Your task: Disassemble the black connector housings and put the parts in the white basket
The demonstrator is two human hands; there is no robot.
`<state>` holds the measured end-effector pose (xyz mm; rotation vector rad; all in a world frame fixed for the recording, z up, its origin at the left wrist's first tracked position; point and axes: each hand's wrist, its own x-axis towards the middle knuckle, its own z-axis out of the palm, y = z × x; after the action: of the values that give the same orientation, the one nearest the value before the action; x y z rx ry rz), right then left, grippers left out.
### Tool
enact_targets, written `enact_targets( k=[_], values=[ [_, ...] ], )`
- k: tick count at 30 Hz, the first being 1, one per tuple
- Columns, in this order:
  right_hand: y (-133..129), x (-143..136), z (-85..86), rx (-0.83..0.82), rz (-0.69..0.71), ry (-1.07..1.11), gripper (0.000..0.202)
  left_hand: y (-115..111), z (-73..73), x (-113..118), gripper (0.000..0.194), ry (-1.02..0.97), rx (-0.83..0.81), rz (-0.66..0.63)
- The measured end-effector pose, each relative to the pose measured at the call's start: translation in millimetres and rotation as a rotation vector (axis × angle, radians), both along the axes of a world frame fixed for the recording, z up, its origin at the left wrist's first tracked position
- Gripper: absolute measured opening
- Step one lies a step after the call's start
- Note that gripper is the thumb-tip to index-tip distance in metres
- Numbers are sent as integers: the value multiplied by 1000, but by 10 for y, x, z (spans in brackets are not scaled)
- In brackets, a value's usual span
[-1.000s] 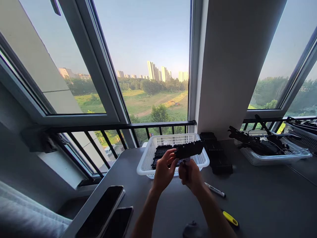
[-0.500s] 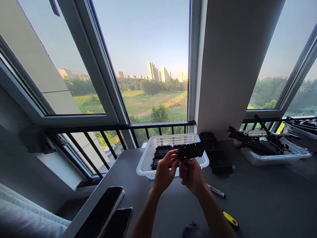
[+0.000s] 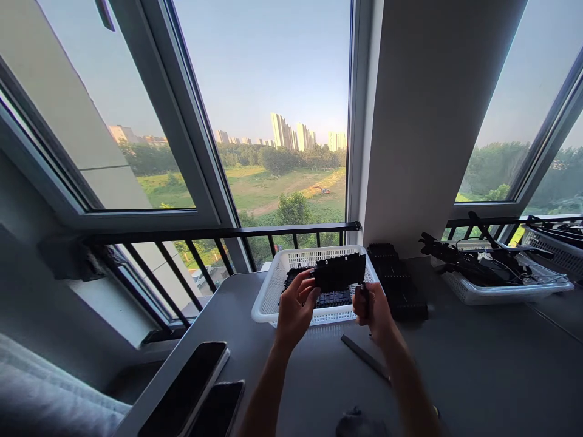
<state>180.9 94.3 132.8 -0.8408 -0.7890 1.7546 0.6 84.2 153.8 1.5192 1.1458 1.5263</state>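
Black panel [image 3: 339,273], frame centre, is presumably needing steadying: left hand [image 3: 295,309] is pinching its left edge; right hand [image 3: 376,312] is clenching a dark tool [image 3: 365,294], grip closed.

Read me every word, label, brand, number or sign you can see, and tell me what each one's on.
No readable text.
Black rectangular plastic panel in the left hand: pale specks near its upper edge, too small to identify.
White perforated plastic basket: no lettering visible.
Two black-faced rectangular devices: no lettering visible.
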Motion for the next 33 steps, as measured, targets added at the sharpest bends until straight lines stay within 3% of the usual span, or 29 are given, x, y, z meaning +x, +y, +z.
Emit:
enact_targets(
  k=[11,18,20,24,29,33],
  values=[
    [33,-25,-76,20,-6,-13,29,-54,45,70,36,58,51,2],
    [-20,77,17,61,7,-46,35,-47,43,35,41,-4,9,4],
    [-53,153,57,123,-93,-142,40,-34,37,0,43,-34,-27,-17],
    [-148,234,122,332,-438,-435,41,-41,56,-41,48,-87,-98,-110],
    [-306,159,131,456,-502,-508,37,-125,89,38,45,-60,-168,-266],
    [-453,266,55,431,-558,-551,32,-188,80,133,40,-72,-192,-262]
  ],
)
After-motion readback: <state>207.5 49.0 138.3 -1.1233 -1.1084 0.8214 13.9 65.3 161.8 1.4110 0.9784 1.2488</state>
